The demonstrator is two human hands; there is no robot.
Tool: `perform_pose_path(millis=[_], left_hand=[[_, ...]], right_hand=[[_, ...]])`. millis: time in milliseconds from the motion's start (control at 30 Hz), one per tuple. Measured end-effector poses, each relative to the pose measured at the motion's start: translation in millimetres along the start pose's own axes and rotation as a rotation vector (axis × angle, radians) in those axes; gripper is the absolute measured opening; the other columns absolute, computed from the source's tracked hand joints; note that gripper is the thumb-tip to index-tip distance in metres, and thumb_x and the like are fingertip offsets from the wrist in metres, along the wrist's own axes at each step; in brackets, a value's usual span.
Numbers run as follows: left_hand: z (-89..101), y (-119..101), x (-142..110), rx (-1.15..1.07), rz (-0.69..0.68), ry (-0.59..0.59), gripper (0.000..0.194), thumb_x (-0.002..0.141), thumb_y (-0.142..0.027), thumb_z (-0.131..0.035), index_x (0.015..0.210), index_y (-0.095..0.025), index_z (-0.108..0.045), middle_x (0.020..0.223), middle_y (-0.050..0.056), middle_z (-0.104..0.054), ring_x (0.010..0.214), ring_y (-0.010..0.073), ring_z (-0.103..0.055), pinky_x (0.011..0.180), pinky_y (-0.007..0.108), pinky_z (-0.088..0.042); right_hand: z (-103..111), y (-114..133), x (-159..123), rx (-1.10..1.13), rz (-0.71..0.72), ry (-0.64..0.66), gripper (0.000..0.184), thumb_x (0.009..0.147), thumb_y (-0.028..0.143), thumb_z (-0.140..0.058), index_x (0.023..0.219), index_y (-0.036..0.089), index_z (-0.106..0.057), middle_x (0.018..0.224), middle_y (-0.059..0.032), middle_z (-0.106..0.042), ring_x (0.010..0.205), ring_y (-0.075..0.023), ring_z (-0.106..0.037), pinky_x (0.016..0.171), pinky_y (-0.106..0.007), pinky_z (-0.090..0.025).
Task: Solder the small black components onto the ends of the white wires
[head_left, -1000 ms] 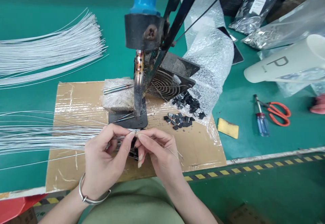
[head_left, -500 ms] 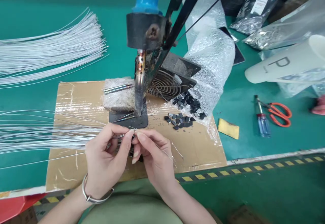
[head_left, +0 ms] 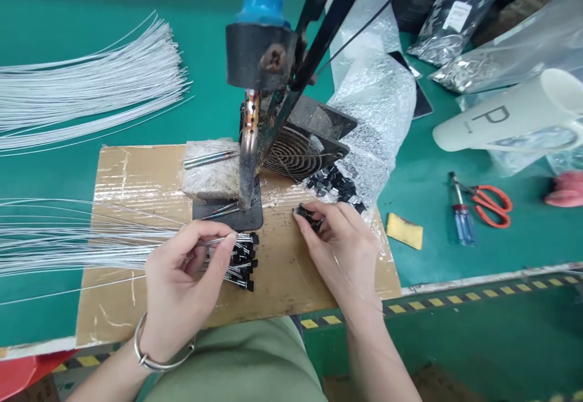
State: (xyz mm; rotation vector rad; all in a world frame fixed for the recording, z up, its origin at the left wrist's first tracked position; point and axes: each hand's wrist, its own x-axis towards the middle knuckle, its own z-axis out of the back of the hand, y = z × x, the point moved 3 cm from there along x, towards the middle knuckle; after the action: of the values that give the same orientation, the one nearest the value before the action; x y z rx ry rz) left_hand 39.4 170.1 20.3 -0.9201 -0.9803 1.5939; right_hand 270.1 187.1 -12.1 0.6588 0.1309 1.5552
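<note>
My left hand [head_left: 186, 274] is closed in a pinch, thumb against forefinger, on a thin white wire whose tip barely shows at the fingertips. Just past those fingers lies a bunch of wires tipped with small black connectors [head_left: 246, 263], partly hidden by the hand. More white wires [head_left: 113, 253] run from it to the left. My right hand [head_left: 348, 247] is over the cardboard, its thumb and fingertips closed around small black pieces [head_left: 312, 217] of the nearer pile. Behind it is a larger heap of black pieces [head_left: 334, 182].
A hot-air tool [head_left: 249, 141] hangs nozzle-down above a wrapped block [head_left: 212, 171]. Behind stands a fan [head_left: 300, 153]. Bubble wrap [head_left: 368, 104], a yellow pad [head_left: 404, 231], a screwdriver [head_left: 463, 217], orange scissors [head_left: 494, 206] and a paper cup [head_left: 496, 113] lie rightward. A wire bundle [head_left: 91, 86] lies back left.
My right hand has left the left fingertips and moved right to the small black pieces. My left hand keeps its pinch nearly in place; the black-tipped wire ends now show.
</note>
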Motion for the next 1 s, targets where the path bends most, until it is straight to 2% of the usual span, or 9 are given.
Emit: perform_pose_path(millis=[167,333,433,567,800,900,1000], left_hand=[[2.4,2.0,2.7,0.019,-0.027,0.040,0.008,0.091,-0.030,-0.074,0.088,-0.023,-0.076,0.082,0.000,-0.072,0.068,0.0114,-0.058,0.058,0.026,-0.040],[-0.7,-0.7,1.7,-0.031,0.067,-0.009,0.005,0.088,-0.030,-0.076,0.086,-0.025,-0.078,0.082,-0.002,-0.074,0.070,0.0107,-0.060,0.064,0.026,-0.043],[-3.0,-3.5,1.0,-0.031,0.079,-0.015,0.004,0.086,-0.029,-0.077,0.085,-0.025,-0.078,0.082,-0.002,-0.075,0.070,0.0110,-0.060,0.066,0.027,-0.044],[-2.3,-2.9,1.3,-0.029,0.089,0.002,0.005,0.087,-0.030,-0.077,0.085,-0.025,-0.078,0.079,-0.002,-0.073,0.066,0.0106,-0.057,0.062,0.027,-0.041],[3.8,1.6,5.5,0.028,0.000,0.107,0.007,0.090,-0.030,-0.074,0.087,-0.025,-0.076,0.076,-0.002,-0.072,0.062,0.0095,-0.057,0.053,0.022,-0.038],[5.3,2.5,6.2,0.035,-0.013,0.095,0.008,0.090,-0.030,-0.073,0.086,-0.024,-0.075,0.075,-0.003,-0.071,0.061,0.0090,-0.056,0.053,0.021,-0.038],[5.0,3.3,6.1,0.038,-0.014,0.100,0.008,0.091,-0.031,-0.073,0.086,-0.024,-0.075,0.075,-0.003,-0.072,0.060,0.0088,-0.056,0.052,0.021,-0.038]], right_hand=[[-0.9,5.9,-0.9,-0.029,0.063,-0.001,0.013,0.103,0.027,-0.064,0.103,0.018,-0.073,0.089,-0.0047,-0.072,0.067,-0.0156,-0.060,0.066,-0.031,-0.052],[0.0,5.6,1.3,0.001,0.019,-0.026,0.017,0.099,0.028,-0.069,0.113,0.018,-0.072,0.095,-0.0041,-0.071,0.071,-0.0161,-0.063,0.065,-0.030,-0.054],[-1.5,5.5,7.3,-0.030,0.020,-0.005,0.020,0.100,0.030,-0.069,0.115,0.016,-0.072,0.094,-0.0047,-0.070,0.074,-0.0178,-0.065,0.067,-0.031,-0.054],[-6.8,6.3,17.0,-0.108,0.023,0.033,0.021,0.101,0.034,-0.069,0.109,0.015,-0.073,0.091,-0.0055,-0.070,0.075,-0.0200,-0.065,0.070,-0.034,-0.053],[-11.0,9.5,23.1,-0.144,0.035,0.029,0.013,0.100,0.023,-0.065,0.099,0.014,-0.073,0.086,-0.0070,-0.071,0.075,-0.0211,-0.067,0.069,-0.034,-0.052],[-7.5,7.9,21.8,-0.019,-0.036,0.007,0.009,0.096,0.023,-0.069,0.095,0.016,-0.073,0.082,-0.0045,-0.071,0.069,-0.0184,-0.066,0.067,-0.033,-0.053],[-2.4,5.0,16.5,0.257,-0.249,-0.064,0.008,0.092,0.027,-0.074,0.094,0.020,-0.074,0.081,-0.0014,-0.074,0.066,-0.0148,-0.068,0.064,-0.029,-0.057]])
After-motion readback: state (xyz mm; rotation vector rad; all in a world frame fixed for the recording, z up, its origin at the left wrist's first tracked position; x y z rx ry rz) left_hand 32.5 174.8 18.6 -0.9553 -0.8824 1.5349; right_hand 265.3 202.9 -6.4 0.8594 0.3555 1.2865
